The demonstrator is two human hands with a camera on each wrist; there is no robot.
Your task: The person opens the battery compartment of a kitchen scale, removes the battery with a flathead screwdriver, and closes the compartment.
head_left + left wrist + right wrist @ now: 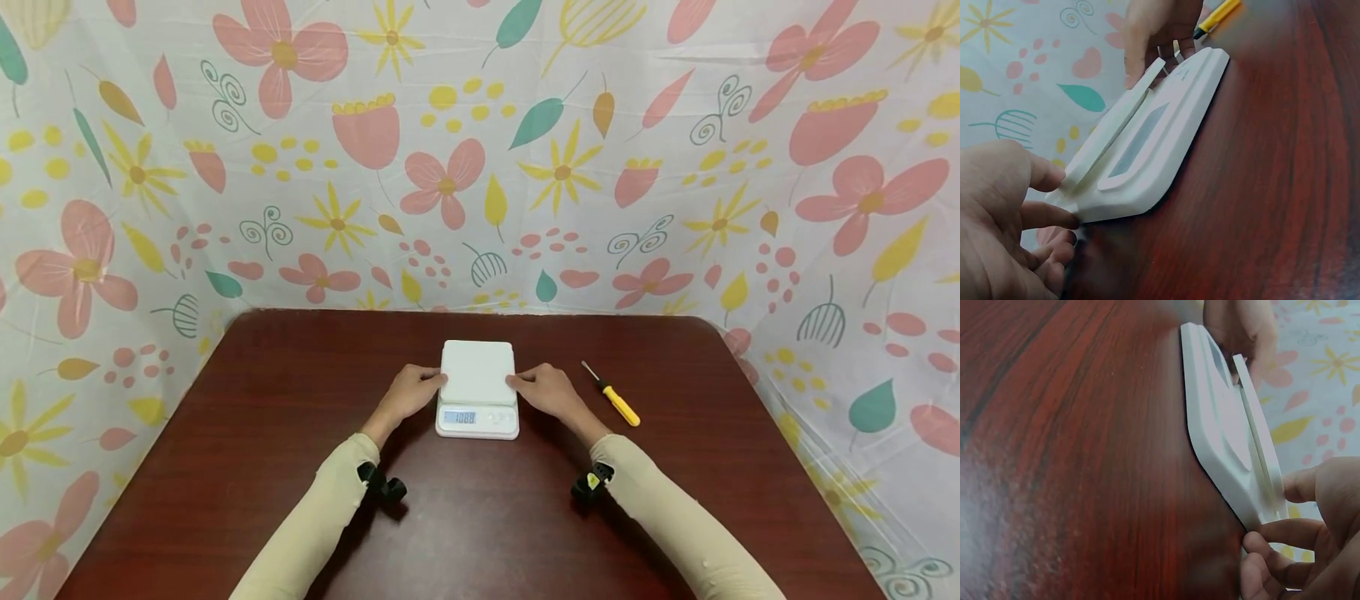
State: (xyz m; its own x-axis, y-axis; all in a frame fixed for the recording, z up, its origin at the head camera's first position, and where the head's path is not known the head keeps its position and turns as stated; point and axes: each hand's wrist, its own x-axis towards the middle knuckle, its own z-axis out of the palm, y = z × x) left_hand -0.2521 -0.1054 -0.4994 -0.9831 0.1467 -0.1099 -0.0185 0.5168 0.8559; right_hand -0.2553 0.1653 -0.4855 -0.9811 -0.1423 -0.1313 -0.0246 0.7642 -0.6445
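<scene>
Scale (477, 387), white, sits mid-table (300, 500), long axis running away from the person, display nearest them. Left hand (408, 393) and right hand (546, 390) pinch its sides. Floral sheet (480, 150) behind.

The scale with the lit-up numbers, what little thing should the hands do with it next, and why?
Probably lift it a little, straight up. The left hand and right hand already pinch the white scale on opposite sides, fingers at its edges, while it lies flat on the table. The screwdriver lies beside it, apart, out of the way.
</scene>
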